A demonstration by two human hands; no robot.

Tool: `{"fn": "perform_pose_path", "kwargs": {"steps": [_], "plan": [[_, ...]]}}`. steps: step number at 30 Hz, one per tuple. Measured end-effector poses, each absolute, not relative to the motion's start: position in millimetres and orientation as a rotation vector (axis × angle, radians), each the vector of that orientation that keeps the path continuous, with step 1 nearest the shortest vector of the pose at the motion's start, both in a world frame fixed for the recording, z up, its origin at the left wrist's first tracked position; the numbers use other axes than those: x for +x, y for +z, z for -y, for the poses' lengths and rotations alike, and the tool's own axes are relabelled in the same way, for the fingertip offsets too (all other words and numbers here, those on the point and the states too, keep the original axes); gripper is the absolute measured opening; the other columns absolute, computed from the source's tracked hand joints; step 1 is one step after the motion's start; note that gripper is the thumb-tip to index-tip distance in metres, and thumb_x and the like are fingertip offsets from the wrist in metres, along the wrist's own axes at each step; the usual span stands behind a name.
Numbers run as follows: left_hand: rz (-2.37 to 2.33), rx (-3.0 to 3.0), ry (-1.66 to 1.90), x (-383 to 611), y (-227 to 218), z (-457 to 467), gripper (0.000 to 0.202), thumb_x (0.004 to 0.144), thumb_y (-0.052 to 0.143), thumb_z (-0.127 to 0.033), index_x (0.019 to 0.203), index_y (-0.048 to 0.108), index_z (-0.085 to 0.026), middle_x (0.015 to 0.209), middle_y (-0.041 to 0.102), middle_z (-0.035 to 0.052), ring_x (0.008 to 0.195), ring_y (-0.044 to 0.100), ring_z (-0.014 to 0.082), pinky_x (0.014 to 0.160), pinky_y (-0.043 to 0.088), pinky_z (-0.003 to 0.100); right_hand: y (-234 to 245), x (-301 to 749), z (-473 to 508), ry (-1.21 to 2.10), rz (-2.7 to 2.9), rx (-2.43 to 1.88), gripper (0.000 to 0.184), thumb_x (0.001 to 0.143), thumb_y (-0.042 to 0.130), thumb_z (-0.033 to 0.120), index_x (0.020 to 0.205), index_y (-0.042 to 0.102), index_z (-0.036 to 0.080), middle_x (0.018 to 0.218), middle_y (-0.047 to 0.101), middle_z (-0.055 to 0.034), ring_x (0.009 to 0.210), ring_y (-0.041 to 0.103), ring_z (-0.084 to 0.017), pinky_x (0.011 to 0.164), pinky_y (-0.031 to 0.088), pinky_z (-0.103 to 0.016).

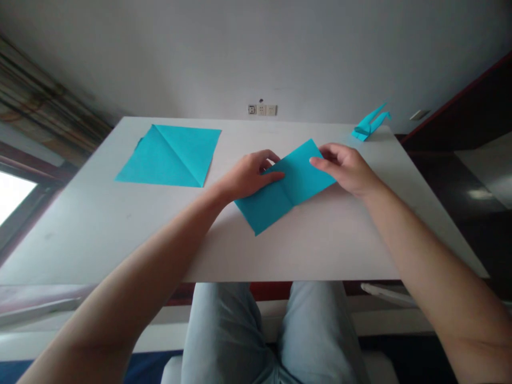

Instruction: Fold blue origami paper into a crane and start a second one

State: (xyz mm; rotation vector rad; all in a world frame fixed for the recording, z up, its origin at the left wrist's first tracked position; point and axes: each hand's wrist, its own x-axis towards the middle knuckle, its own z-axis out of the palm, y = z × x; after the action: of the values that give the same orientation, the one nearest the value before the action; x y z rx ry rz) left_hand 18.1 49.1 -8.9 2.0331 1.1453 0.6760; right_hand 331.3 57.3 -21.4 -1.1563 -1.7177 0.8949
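Observation:
A blue sheet of paper (301, 178), folded into a rectangle with a crease across its middle, is held at a slant just over the table. My left hand (256, 173) grips its upper left edge, thumb on top and fingers behind. At the upper right end, my right hand (344, 165) pinches the paper with the thumb on its face; the fingertips behind it are hidden. The lower left corner of the paper points toward me.
The white table (312, 253) stands against a wall with sockets (262, 110). A flat blue sheet (172, 154) with a diagonal crease lies at the left. At the far right corner sits a folded paper crane (370, 125). A curtain (48, 101) hangs at the left.

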Motion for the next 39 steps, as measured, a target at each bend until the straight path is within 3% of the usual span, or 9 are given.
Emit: {"fn": "perform_pose_path", "kwargs": {"steps": [5, 8, 13, 19, 22, 25, 29, 32, 39], "plan": [[-1.108, 2.295, 0.536, 24, -10, -40, 0.049, 0.106, 0.086, -0.04, 0.151, 0.077, -0.022, 0.13, 0.088, 0.0121, 0.113, 0.084, 0.0304, 0.103, 0.065, 0.043, -21, 331, -49, 0.789, 1.923, -1.266, 0.049, 0.088, 0.104, 0.074, 0.093, 0.084, 0.029, 0.08, 0.078, -0.0008, 0.072, 0.066, -0.024, 0.063, 0.053, -0.04], [-1.264, 2.48, 0.536, 29, -9, -34, 0.057, 0.106, 0.09, -0.04, 0.155, 0.073, -0.017, 0.156, 0.078, 0.022, 0.138, 0.079, 0.0398, 0.12, 0.06, 0.054, -20, 331, -47, 0.509, 2.025, -1.319, 0.035, 0.092, 0.098, 0.054, 0.084, 0.075, 0.028, 0.076, 0.072, 0.0005, 0.071, 0.06, -0.022, 0.068, 0.048, -0.04], [-1.259, 2.647, 0.379, 52, 5, -1, 0.041, 0.12, 0.076, -0.043, 0.154, 0.079, -0.019, 0.157, 0.078, 0.0217, 0.146, 0.075, 0.0446, 0.127, 0.054, 0.062, -18, 334, -47, 0.355, 2.04, -1.351, 0.024, 0.09, 0.089, 0.037, 0.085, 0.067, 0.029, 0.078, 0.073, 0.0, 0.071, 0.061, -0.023, 0.07, 0.048, -0.041], [-0.982, 2.903, 0.186, 61, -8, 46, 0.049, 0.129, 0.054, -0.027, 0.174, 0.071, -0.017, 0.173, 0.076, 0.0231, 0.166, 0.069, 0.0419, 0.123, 0.063, 0.056, 0, 338, -41, 0.265, 2.187, -1.171, 0.01, 0.101, 0.086, 0.037, 0.107, 0.087, 0.029, 0.104, 0.091, -0.0068, 0.092, 0.081, -0.032, 0.086, 0.066, -0.049], [-0.814, 2.863, 0.313, 45, -22, 48, 0.052, 0.126, 0.054, -0.017, 0.175, 0.072, -0.023, 0.188, 0.066, 0.0152, 0.178, 0.061, 0.0365, 0.145, 0.054, 0.056, 6, 334, -25, 0.329, 2.329, -1.0, 0.023, 0.114, 0.076, 0.035, 0.129, 0.093, 0.033, 0.127, 0.096, -0.0077, 0.118, 0.089, -0.036, 0.114, 0.07, -0.058], [-0.856, 2.785, 0.38, 31, -26, 46, 0.051, 0.127, 0.056, -0.022, 0.174, 0.073, -0.03, 0.189, 0.066, 0.0134, 0.179, 0.061, 0.0344, 0.149, 0.052, 0.058, 2, 334, -6, 0.485, 2.127, -1.055, 0.054, 0.11, 0.087, 0.034, 0.163, 0.08, 0.034, 0.143, 0.093, -0.0092, 0.112, 0.091, -0.035, 0.109, 0.076, -0.06], [-0.857, 2.767, 0.461, 25, -20, 51, 0.048, 0.128, 0.057, -0.026, 0.174, 0.072, -0.025, 0.184, 0.069, 0.0176, 0.177, 0.062, 0.0385, 0.147, 0.053, 0.067, -3, 348, 3, 0.23, 2.144, -1.297, 0.057, 0.105, 0.093, 0.043, 0.159, 0.078, 0.031, 0.154, 0.08, -0.0196, 0.144, 0.079, -0.051, 0.12, 0.069, -0.079], [-0.847, 2.746, 0.468, 25, -15, 56, 0.053, 0.129, 0.058, -0.042, 0.176, 0.07, -0.02, 0.186, 0.066, 0.0211, 0.178, 0.06, 0.044, 0.147, 0.053, 0.074, -4, 361, -3, 0.141, 2.228, -1.402, 0.033, 0.106, 0.092, 0.049, 0.135, 0.083, 0.037, 0.141, 0.079, -0.0164, 0.14, 0.077, -0.051, 0.126, 0.062, -0.085], [-0.849, 2.779, 0.482, 23, -13, 63, 0.058, 0.127, 0.062, -0.052, 0.172, 0.072, -0.018, 0.182, 0.069, 0.0221, 0.177, 0.062, 0.0442, 0.146, 0.056, 0.069, 0, 353, -1, 0.357, 2.131, -1.374, 0.028, 0.099, 0.099, 0.044, 0.113, 0.076, 0.035, 0.105, 0.085, -0.0029, 0.096, 0.081, -0.033, 0.085, 0.071, -0.052]]}}
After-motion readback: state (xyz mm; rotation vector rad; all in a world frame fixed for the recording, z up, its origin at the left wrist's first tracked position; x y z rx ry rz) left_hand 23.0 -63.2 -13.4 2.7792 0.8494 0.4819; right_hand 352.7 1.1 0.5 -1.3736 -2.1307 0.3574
